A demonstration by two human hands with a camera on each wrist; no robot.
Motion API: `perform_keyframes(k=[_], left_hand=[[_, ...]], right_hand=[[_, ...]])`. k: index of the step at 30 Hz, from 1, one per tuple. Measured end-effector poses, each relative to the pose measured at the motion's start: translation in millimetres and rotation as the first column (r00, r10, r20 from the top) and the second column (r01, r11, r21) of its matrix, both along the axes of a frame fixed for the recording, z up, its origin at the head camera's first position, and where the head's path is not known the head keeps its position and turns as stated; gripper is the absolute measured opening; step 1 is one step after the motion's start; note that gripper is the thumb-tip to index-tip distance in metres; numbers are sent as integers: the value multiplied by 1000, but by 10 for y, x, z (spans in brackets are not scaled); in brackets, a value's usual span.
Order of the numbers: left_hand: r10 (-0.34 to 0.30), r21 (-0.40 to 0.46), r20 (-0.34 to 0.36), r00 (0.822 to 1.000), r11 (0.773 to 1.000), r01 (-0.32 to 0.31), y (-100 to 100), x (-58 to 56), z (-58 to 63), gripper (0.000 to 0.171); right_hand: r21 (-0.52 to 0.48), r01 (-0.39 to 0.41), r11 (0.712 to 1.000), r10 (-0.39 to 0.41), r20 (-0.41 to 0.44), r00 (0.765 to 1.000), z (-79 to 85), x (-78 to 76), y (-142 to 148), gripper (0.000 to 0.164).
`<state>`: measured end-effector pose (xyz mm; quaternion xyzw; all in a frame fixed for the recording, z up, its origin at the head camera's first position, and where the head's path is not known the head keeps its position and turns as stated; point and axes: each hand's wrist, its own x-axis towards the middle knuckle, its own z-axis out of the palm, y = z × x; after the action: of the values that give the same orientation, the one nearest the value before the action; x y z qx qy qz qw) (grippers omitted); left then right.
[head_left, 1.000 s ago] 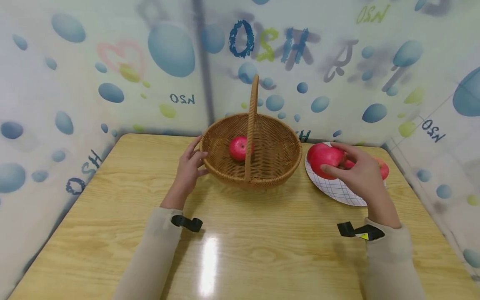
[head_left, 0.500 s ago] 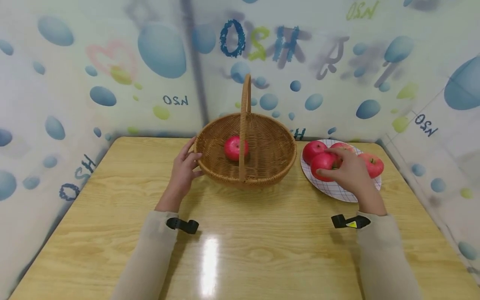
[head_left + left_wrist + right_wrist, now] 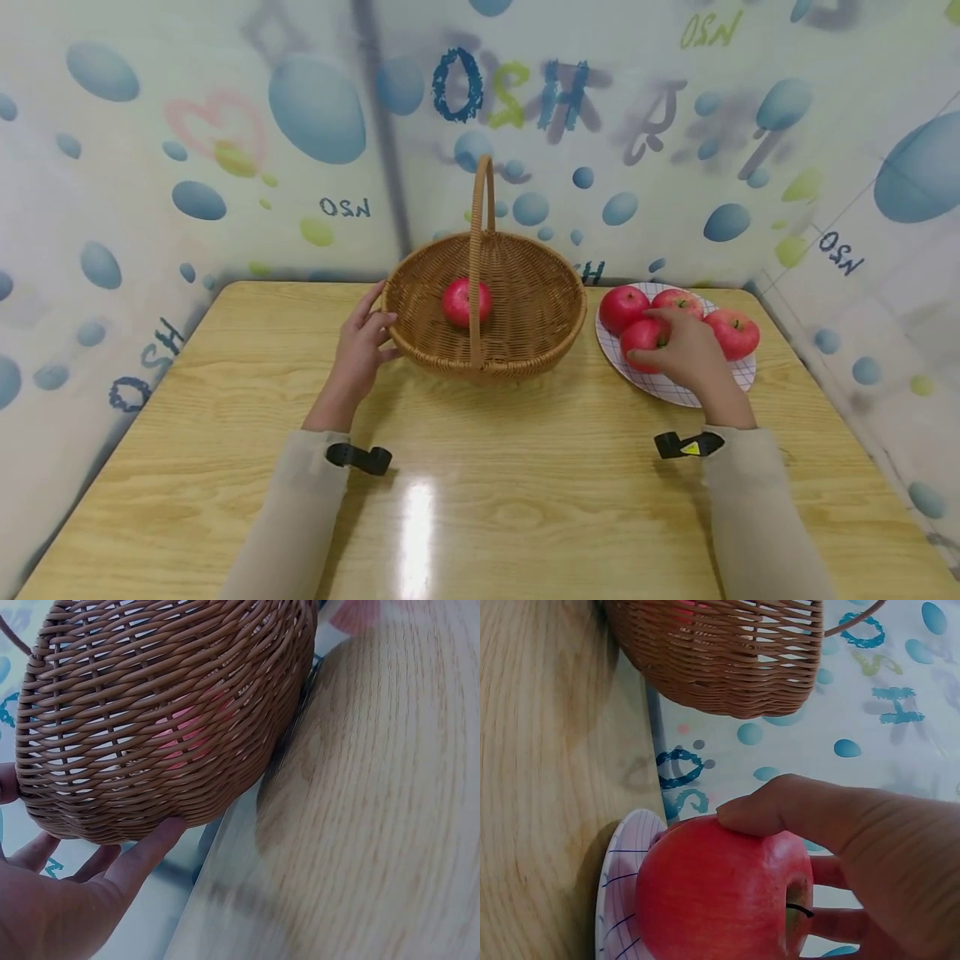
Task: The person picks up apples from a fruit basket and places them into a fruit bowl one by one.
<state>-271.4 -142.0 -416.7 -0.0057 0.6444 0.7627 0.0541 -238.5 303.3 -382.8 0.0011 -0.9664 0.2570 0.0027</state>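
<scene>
The brown wicker basket (image 3: 525,367) stands at the table's back with one red apple (image 3: 457,302) inside, partly behind its handle. My left hand (image 3: 358,346) holds the basket's left end; the left wrist view shows its thumb against the weave and other fingers around the end. At the right, my right hand (image 3: 693,350) grips a red apple (image 3: 712,892) by its sides, thumb on one side and fingers partly hidden behind. That apple sits on the checked plate (image 3: 660,387), stem visible in the right wrist view.
Beside the gripped apple, the plate bears a dark red apple (image 3: 622,308), an apple at the back (image 3: 678,300) and a paler apple (image 3: 733,335) at the right. A patterned wall (image 3: 315,242) borders the wooden table (image 3: 517,492) behind.
My right hand has lowered its apple onto the plate, where other apples now show more fully. The left hand stays on the basket. The whole head view has shifted slightly.
</scene>
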Motion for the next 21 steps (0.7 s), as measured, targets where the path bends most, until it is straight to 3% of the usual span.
perform_keyframes(k=[6, 21], left_hand=[[-3, -11, 3, 1000, 1000, 3, 6, 20, 5, 63], [-1, -1, 3, 1000, 1000, 1, 8, 26, 20, 62]], right_hand=[[30, 3, 1000, -4, 34, 999, -39, -11, 4, 74], [33, -12, 999, 13, -23, 1000, -84, -45, 80, 76]])
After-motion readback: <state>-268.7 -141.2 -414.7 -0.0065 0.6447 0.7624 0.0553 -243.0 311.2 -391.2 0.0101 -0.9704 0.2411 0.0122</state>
